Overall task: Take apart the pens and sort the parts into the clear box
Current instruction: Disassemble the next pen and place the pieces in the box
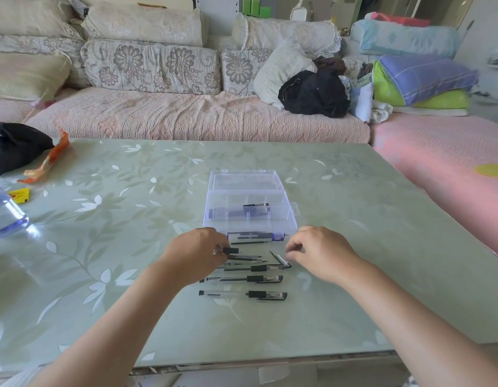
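A clear box (250, 219) with its lid up stands mid-table and holds a few dark pen parts (256, 205). In front of it lie several black-capped clear pens (242, 294) in a row, plus loose refills (250, 243). My left hand (197, 255) grips a pen barrel (230, 250) by its black grip end, just above the row. My right hand (317, 252) hovers to the right with curled fingers; a pen cap (283, 261) lies tilted beside its fingertips. Whether the right hand holds anything is hidden.
A water bottle (7, 216), a yellow packet (20, 195), an orange wrapper (46, 163) and a black bag (13, 146) sit at the table's left. A sofa (186, 118) with cushions runs behind the table. The table's near edge (270, 361) is below my arms.
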### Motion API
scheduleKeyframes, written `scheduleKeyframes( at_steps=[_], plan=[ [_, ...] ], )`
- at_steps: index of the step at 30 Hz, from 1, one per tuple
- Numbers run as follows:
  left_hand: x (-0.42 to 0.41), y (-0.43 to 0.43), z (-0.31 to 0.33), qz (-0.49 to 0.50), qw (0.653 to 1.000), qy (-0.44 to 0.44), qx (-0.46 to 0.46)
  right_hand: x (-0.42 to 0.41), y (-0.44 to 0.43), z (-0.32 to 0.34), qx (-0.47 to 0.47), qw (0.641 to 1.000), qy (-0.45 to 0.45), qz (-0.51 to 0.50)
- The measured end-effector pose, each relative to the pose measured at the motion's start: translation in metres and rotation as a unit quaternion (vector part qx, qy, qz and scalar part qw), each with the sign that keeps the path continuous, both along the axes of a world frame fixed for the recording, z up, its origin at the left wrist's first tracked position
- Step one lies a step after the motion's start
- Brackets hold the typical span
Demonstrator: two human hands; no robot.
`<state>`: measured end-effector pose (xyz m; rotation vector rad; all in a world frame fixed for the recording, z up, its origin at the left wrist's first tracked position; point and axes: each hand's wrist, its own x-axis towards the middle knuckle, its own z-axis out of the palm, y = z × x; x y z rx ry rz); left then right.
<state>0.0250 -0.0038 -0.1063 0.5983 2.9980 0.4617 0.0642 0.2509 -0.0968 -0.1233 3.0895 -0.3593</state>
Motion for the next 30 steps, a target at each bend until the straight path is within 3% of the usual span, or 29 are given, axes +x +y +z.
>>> scheduleKeyframes(
  at_steps=[9, 16, 21, 30],
  plan=[
    [-0.007, -0.013, 0.016, -0.003, 0.999, 0.001, 0.054, -0.036, -0.015, 0.037, 0.001, 0.997, 0.075, 0.031],
    [-0.021, -0.023, 0.021, 0.002, 0.994, 0.045, 0.100, -0.083, -0.033, 0.040, 0.020, 0.995, -0.043, 0.089],
    [-0.030, -0.024, 0.018, -0.010, 0.994, 0.051, 0.094, -0.095, -0.051, 0.043, 0.087, 0.983, -0.104, 0.123],
    [-0.037, -0.024, 0.017, -0.015, 0.993, 0.054, 0.101, -0.106, -0.058, 0.038, 0.123, 0.976, -0.119, 0.132]
  ],
)
